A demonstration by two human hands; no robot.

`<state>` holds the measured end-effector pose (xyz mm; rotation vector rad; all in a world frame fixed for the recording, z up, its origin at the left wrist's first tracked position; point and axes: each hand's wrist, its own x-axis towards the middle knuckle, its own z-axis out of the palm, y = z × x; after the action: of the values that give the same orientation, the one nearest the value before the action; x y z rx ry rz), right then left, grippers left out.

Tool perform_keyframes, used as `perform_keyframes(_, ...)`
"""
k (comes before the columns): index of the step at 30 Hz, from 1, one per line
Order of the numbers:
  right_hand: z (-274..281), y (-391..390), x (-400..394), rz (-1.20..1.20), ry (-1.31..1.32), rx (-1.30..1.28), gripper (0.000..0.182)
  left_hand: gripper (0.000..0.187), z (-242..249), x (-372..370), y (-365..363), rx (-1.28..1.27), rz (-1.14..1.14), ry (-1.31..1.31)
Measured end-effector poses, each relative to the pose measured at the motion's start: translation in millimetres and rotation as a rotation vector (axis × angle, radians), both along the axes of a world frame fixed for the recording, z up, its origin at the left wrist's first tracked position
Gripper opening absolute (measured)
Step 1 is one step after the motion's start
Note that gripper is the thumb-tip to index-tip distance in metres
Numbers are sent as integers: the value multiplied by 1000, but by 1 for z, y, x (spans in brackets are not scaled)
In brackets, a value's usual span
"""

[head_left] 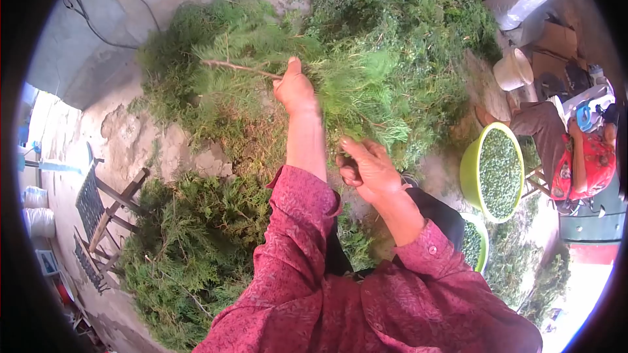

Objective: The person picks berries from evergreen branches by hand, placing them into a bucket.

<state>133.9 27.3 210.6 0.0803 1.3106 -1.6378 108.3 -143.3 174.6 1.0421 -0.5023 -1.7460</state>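
Observation:
My left hand (296, 91) is closed around a leafy evergreen branch (239, 67). Its bare brown stem sticks out to the left of the fist, and feathery green foliage spreads to the right, blending with the heap behind. Lower and to the right, my right hand (371, 168) has its fingers curled in and its thumb pressed towards them. Whatever lies between those fingertips is too small to make out. Both hands are above a large pile of cut evergreen branches (392, 33).
Another branch heap (190, 255) lies at lower left near a folding chair (108, 216). Two green tubs, one large (466, 170) and one lower (483, 238), hold small green clippings. A person in red (585, 170) sits at right, near a pale bucket (513, 70).

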Motion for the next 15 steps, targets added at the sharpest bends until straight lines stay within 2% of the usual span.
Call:
perform_keyframes(1,3,6,-1,13,-67,-64,18,24,-32,-8,-13,59,-27,40)
perform_keyframes(2,7,11,-1,6,-66,-63,18,24,-48,-10,-13,59,-35,41)
perform_keyframes(4,17,19,-2,81,-116,-179,23,31,-61,-16,-11,197,-335,354)
perform_keyframes(6,27,26,-4,85,-126,-156,28,31,-47,-16,1,228,-404,328)
perform_keyframes(7,28,33,-6,92,-285,-204,27,32,-40,-16,7,261,-461,298)
perform_keyframes(8,29,37,-8,99,-443,-250,27,32,-43,-20,11,262,-466,303)
perform_keyframes(9,35,40,-7,74,-486,-236,23,32,-45,-23,15,219,-491,291)
perform_keyframes(10,38,43,-5,68,-481,-234,23,33,-49,-25,19,177,-516,279)
perform_keyframes(12,45,47,3,96,-460,-299,17,29,-22,-18,28,224,-467,254)
perform_keyframes(13,57,50,10,63,-399,-159,15,25,-9,-13,33,268,-415,221)
perform_keyframes(14,62,54,13,60,-393,-159,15,25,-5,-7,36,268,-418,226)
perform_keyframes(15,66,62,16,94,-292,-135,15,23,-3,1,40,241,-344,436)
